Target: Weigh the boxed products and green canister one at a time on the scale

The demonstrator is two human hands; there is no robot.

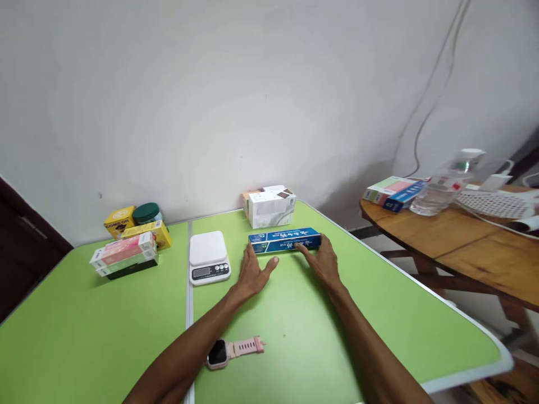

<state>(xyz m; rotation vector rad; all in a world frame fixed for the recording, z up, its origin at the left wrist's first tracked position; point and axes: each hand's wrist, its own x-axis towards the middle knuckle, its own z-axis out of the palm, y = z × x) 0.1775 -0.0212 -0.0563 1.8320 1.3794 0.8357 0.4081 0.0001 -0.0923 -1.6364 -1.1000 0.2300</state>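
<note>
A long blue toothpaste box (284, 246) lies crosswise on the green table, in front of a group of white cartons. At its left end is my left hand (254, 273), fingers against or close beside the end and thumb spread away from the box. My right hand (323, 261) holds the right end, with the thumb on the front face and the fingers around the far corner. Left of my left hand stands a white digital scale (208, 249) with a bare platform. A pink smartwatch (218, 353) lies near my left forearm, which partly covers its strap.
White cartons (272, 209) stand against the wall. Farther left are pink-and-white boxes (126, 252), yellow boxes (120, 220) and a green-lidded jar (146, 213). A wooden table (475, 249) at right bears more boxes, a plastic bottle (446, 185) and a white basket (499, 203).
</note>
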